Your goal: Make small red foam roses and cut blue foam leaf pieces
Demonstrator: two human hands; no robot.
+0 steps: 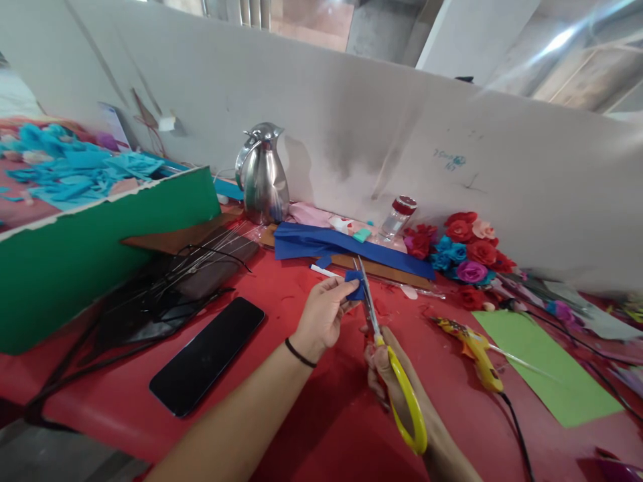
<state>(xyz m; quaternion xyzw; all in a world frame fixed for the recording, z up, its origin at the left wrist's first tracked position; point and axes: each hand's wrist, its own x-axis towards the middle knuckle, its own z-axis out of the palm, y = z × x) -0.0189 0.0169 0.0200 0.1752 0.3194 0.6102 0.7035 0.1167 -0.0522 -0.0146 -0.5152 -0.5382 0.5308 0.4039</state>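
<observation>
Between the thumb and fingers of my left hand [324,311] is a small blue paper piece [354,286]. My right hand [389,368] grips the yellow handle of a pair of scissors [369,304], with its blades pointing up and away. The blades lie at the right edge of the blue piece, slightly apart at the tips. Beyond the hands, long blue paper strips [346,248] rest on a brown board [382,269]. A white pen [324,270] lies just past my left hand.
A phone [207,355] and dark bag [165,294] lie left, near a green divider [110,248]. A steel jug [266,177] and glass jar [398,217] stand behind. At right are paper flowers [472,251], a yellow glue gun [477,355] and green paper [547,368].
</observation>
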